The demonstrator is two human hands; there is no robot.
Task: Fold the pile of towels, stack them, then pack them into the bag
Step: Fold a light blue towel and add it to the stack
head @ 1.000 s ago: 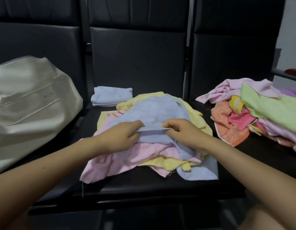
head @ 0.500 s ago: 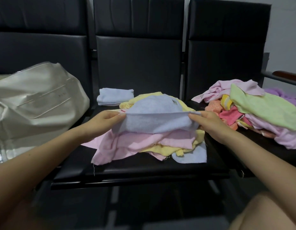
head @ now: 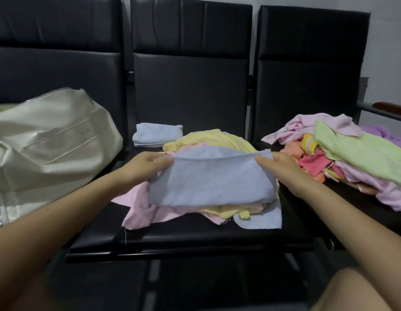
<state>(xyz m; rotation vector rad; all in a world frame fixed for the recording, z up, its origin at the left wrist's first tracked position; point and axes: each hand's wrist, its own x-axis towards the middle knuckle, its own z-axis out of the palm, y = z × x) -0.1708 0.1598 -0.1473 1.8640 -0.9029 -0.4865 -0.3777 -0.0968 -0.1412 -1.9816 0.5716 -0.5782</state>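
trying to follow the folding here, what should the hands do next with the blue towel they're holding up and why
Probably fold it again and set it on the small folded blue towel at the seat's back. The left hand and right hand pinch the top corners of the pale blue terry towel, already doubled and lifted off the loose pink and yellow pile.

A pale blue towel (head: 212, 179) hangs doubled over, its top corners pinched between the fingers of the left hand (head: 144, 168) and the right hand (head: 282, 168). Just under those fingers lies a loose heap of pink and yellow towels (head: 213, 140); beyond the left fingers sits a folded blue towel (head: 158, 134). A cream bag (head: 49, 140) lies out past the left fingers, and a mixed towel pile (head: 343, 151) past the right fingers.
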